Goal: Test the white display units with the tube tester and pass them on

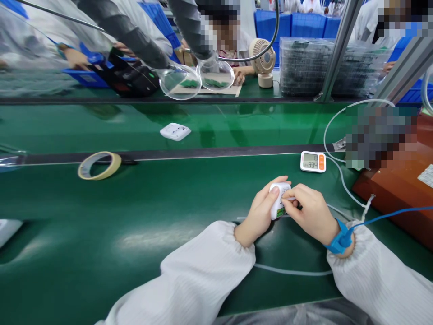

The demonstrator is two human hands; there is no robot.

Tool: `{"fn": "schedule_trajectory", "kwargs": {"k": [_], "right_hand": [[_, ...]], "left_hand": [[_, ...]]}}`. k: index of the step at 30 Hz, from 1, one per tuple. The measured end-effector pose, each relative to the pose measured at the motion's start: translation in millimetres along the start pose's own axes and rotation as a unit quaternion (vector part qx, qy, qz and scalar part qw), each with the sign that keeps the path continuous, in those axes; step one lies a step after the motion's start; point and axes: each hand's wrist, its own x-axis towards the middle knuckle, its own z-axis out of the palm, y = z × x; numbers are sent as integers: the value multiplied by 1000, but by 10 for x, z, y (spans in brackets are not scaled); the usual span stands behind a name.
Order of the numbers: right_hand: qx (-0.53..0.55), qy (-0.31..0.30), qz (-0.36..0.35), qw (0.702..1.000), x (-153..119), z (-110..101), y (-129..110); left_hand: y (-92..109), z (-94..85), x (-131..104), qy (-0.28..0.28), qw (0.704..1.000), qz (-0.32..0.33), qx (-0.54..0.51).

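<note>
A small white device [277,208] with a green patch at its lower end is held by my left hand [260,210], whose thumb lies on its face. My right hand [309,208] is closed in a pinch against the device's right side, with a thin pale item between thumb and forefinger that I cannot make out. A blue strap circles my right wrist. Beyond the hands, a white unit [313,162] with a small display and orange buttons rests on the green table [135,253].
A tape roll [99,165] sits at left, and a white device [175,131] lies on the green strip. To the right are a brown box [399,185], looping pale hoses and a blue cord. Clear trays [304,67], a fan [262,61], hanging ducts and other people are behind.
</note>
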Motion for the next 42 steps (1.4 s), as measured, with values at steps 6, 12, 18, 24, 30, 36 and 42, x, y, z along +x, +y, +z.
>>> {"fn": "schedule_trajectory", "kwargs": {"k": [6,12,18,24,30,36,42], "right_hand": [[-3,-10,4,1000,-1,5,14],[-91,81,-30,992,46,-82,-16],[-24,-37,-12,999,-20,-27,-18],[-23,-74,126,989,-10,-11,3],[50,-43,199,978,35,-130,26],[82,-51,202,975,37,-156,-4],[71,-37,188,979,19,-143,15]], "left_hand": [[-39,-25,11,-9,1000,17,-15],[-21,-14,36,62,997,32,-42],[12,16,83,114,988,72,-75],[9,18,55,28,997,52,-40],[29,20,-10,-85,996,-1,16],[8,39,-26,-68,997,30,-13],[23,43,-34,-73,997,15,-16]]}}
